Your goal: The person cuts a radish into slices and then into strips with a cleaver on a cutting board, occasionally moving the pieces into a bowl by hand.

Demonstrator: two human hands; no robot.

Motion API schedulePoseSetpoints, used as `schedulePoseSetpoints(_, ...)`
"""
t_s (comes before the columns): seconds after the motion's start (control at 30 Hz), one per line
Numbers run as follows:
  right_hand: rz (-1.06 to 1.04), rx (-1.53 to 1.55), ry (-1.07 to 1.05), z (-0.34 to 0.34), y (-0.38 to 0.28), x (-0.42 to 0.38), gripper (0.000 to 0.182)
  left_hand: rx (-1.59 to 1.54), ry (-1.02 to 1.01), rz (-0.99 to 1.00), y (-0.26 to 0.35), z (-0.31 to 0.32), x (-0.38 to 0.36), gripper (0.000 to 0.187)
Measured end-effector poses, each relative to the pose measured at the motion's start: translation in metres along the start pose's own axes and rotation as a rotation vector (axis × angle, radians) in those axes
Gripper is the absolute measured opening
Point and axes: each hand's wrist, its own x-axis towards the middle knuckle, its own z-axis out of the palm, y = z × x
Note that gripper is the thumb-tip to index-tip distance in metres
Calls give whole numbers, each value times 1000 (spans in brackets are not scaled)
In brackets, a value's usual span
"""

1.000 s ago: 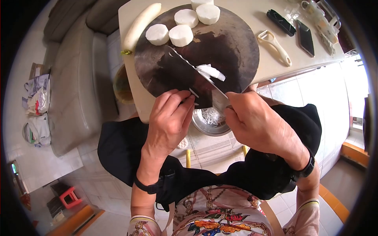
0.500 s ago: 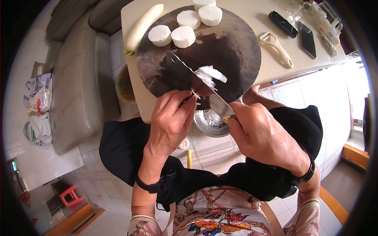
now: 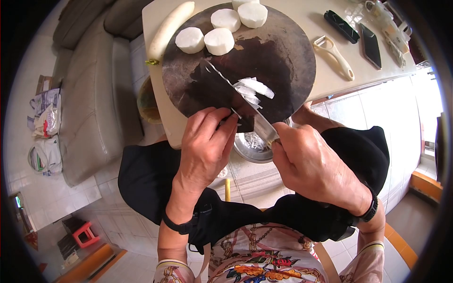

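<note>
My right hand (image 3: 314, 165) is closed around the handle of a knife (image 3: 264, 127), whose blade slants up and left across the round dark cutting board (image 3: 288, 61). At the board's near edge, the bent fingers of my left hand (image 3: 205, 139) pinch thin white radish strips (image 3: 236, 113), left of the blade; the fingertips partly hide them. Several white radish slices (image 3: 254, 89) lie together just right of the blade. Thick peeled radish rounds (image 3: 219, 41) stand at the far side of the board. Below the board edge, a metal bowl (image 3: 257, 155) holds shredded white radish.
A whole white radish (image 3: 167, 33) lies left of the board on the pale table (image 3: 302, 14). To the right are a peeler (image 3: 335, 57), a black case (image 3: 340, 27) and a phone (image 3: 370, 46). A grey sofa (image 3: 89, 104) stands left of the table.
Both hands and the knife stay in almost the same place. The board and table sit very slightly differently in view, and the strips at my left fingertips have shifted a little.
</note>
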Motion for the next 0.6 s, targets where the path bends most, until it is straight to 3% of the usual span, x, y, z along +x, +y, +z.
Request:
schedulePoseSetpoints(0.33,54,-22,55,12,-1,31,10,-19,-7,-22,-1,1,-4,26)
schedulePoseSetpoints(0.47,-50,-94,199,5,2,15,12,-4,21,1,1,0,-1,27)
schedulePoseSetpoints(0.6,88,-11,202,-7,-6,9,13,-12,64,-3,-1,4,-3,26)
